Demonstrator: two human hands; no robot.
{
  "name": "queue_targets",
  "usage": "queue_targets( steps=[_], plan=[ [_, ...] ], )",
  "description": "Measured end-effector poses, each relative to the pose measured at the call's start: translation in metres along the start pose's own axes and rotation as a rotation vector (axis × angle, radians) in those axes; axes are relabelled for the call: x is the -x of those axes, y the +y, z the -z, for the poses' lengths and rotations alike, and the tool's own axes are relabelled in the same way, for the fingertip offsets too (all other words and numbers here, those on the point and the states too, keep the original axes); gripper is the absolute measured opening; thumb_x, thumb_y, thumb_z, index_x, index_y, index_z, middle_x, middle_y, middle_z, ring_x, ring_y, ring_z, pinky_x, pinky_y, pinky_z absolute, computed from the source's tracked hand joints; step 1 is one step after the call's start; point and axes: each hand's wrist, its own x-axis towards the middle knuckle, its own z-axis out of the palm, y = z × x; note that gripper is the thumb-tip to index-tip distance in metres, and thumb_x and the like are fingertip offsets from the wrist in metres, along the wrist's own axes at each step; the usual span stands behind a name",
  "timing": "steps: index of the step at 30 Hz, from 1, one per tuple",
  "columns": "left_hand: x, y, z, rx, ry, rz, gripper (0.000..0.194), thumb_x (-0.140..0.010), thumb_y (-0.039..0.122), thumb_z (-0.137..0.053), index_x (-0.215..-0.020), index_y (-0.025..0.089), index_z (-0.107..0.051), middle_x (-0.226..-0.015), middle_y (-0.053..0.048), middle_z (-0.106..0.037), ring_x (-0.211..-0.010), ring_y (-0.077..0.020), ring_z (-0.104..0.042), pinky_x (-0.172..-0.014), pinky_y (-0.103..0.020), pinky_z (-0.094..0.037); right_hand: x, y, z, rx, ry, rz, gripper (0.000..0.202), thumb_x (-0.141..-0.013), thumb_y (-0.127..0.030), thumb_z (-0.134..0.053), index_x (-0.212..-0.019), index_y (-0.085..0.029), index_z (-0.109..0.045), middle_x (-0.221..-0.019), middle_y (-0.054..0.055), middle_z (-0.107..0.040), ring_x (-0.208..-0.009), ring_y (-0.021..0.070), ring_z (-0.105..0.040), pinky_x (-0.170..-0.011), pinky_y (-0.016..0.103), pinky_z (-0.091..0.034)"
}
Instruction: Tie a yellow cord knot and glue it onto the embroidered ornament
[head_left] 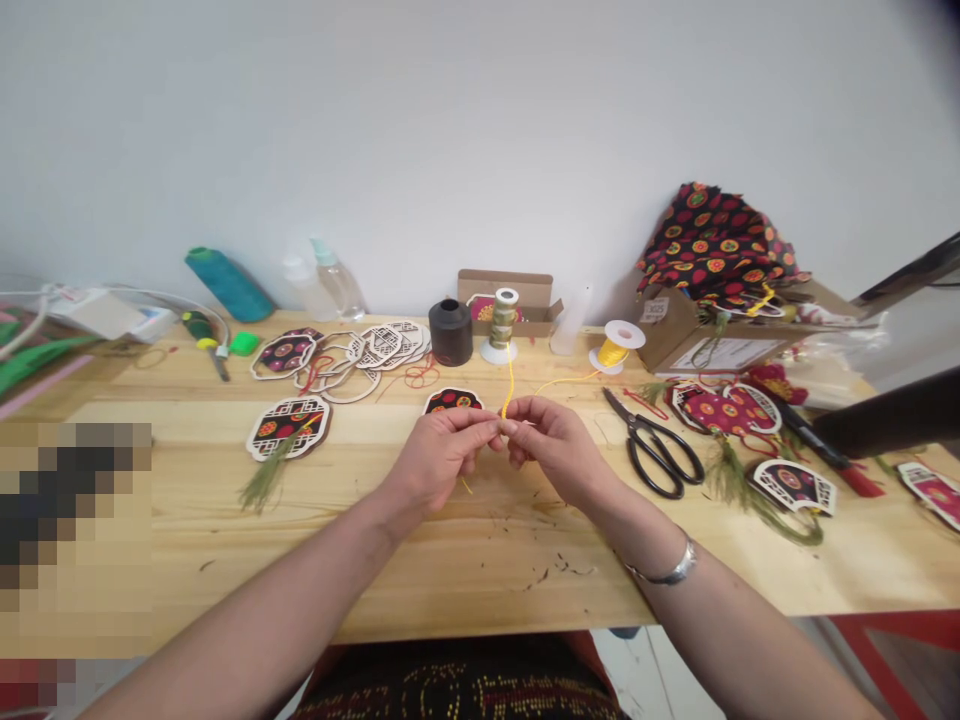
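Both hands meet over the middle of the wooden table. My left hand [448, 452] pinches a yellow cord [511, 388] between thumb and forefinger. Touching it fingertip to fingertip, my right hand [547, 440] pinches the same cord. One length of cord rises from the fingers, and a short end hangs below my left hand. The exact spot where the fingers grip is hidden. Just behind my left hand lies a patterned ornament [453, 399], partly covered by it. A spool of yellow cord [616, 350] stands behind my right hand, its strand trailing left.
Black-handled scissors [654, 440] lie right of my hands. At left are a tasselled ornament [291, 428] and several wooden frames [390, 345]. A black thread cone [451, 332] and a gold thread spool [504, 325] stand behind. A cardboard box [720, 335] with patterned cloth [712, 245] is at the right.
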Motion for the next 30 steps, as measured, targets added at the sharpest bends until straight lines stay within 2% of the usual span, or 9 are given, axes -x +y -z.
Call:
queue_targets(
  steps=[7, 15, 21, 30],
  plan=[
    [-0.0001, -0.0013, 0.0002, -0.054, -0.021, 0.002, 0.012, -0.067, 0.026, -0.066, -0.073, 0.016, -0.071, -0.056, 0.001, -0.06, -0.04, -0.0028, -0.033, -0.039, -0.019, -0.021, 0.0002, -0.0051, -0.001, 0.035, 0.068, -0.013, 0.03, -0.065, -0.039, -0.071, -0.068, -0.016, -0.052, -0.056, -0.004, -0.054, -0.047, 0.005, -0.04, -0.046, 0.02, -0.031],
    [-0.0002, -0.0013, 0.0, -0.095, -0.043, 0.005, 0.013, -0.069, 0.027, -0.066, -0.075, 0.016, -0.07, -0.059, 0.001, -0.06, -0.039, -0.0024, -0.031, -0.038, -0.019, -0.02, -0.0015, -0.0018, 0.0031, 0.154, 0.087, -0.005, 0.034, -0.067, -0.045, -0.067, -0.064, -0.017, -0.049, -0.053, -0.005, -0.046, -0.047, 0.0057, -0.036, -0.046, 0.021, -0.028],
    [-0.0002, -0.002, 0.0001, -0.129, -0.059, -0.017, 0.015, -0.071, 0.03, -0.066, -0.074, 0.015, -0.069, -0.06, 0.002, -0.06, -0.04, -0.0021, -0.033, -0.039, -0.018, -0.022, -0.0024, -0.0027, 0.0057, 0.254, 0.1, 0.016, 0.03, -0.07, -0.043, -0.063, -0.063, -0.017, -0.05, -0.053, -0.005, -0.044, -0.048, 0.0065, -0.035, -0.046, 0.021, -0.028],
    [0.0009, -0.0037, 0.0022, -0.181, -0.047, -0.056, 0.015, -0.071, 0.03, -0.066, -0.074, 0.016, -0.07, -0.059, 0.001, -0.058, -0.043, -0.0034, -0.035, -0.039, -0.019, -0.021, -0.0004, -0.0058, 0.004, 0.267, 0.109, 0.011, 0.028, -0.071, -0.04, -0.062, -0.062, -0.017, -0.049, -0.051, -0.006, -0.042, -0.047, 0.0066, -0.035, -0.045, 0.021, -0.026]
  ],
)
